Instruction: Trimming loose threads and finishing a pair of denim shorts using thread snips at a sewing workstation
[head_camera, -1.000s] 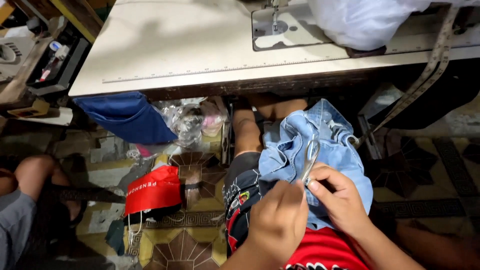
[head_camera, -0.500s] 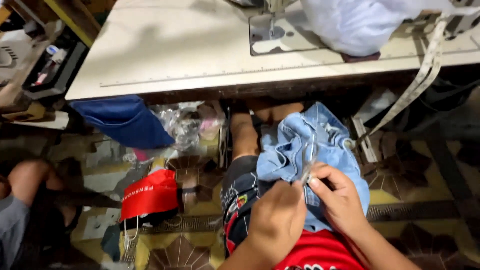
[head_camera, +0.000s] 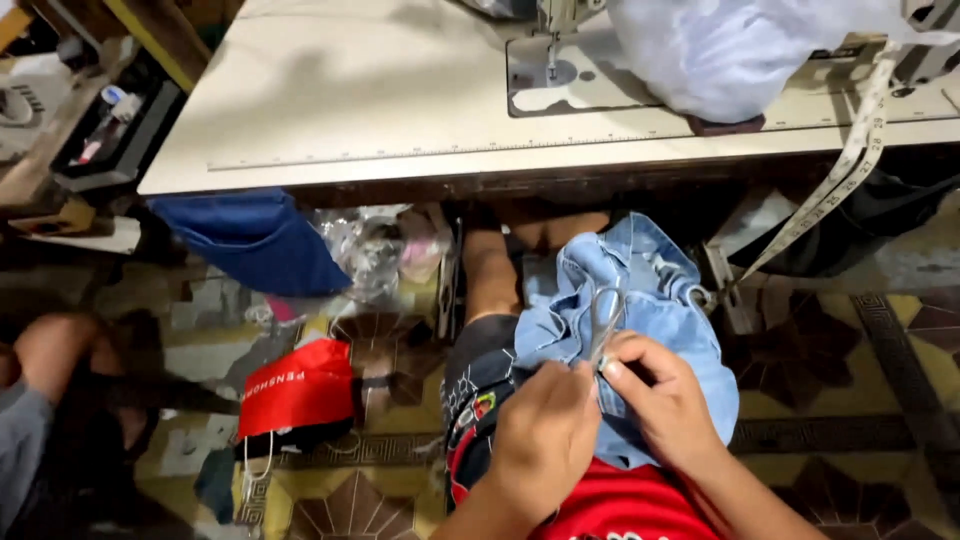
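Far left: a person's bent knee (head_camera: 50, 345) and grey sleeve (head_camera: 18, 450) sit at the frame edge, well apart from the hands.
Floor: a red bag (head_camera: 298, 385) lies on the patterned tiles, with a blue cloth (head_camera: 255, 240) hanging from the table edge above it.
Table: the pale table (head_camera: 330, 90) carries a sewing machine plate (head_camera: 555, 75) and a white plastic bag (head_camera: 720, 50); a measuring tape (head_camera: 850, 160) dangles off its right side.
Left hand (head_camera: 540, 440): forearm rises from the bottom edge, fingers curled inward, pinching the denim beside the tool.
Small scissors (head_camera: 603, 320): metal, upright, tips pointing away from the body, resting on the denim.
Denim piece (head_camera: 640, 290): light blue, bunched in the lap below the table edge.
Right hand (head_camera: 665, 405): wrist angled in from lower right, fingers closed around the scissors' lower end.
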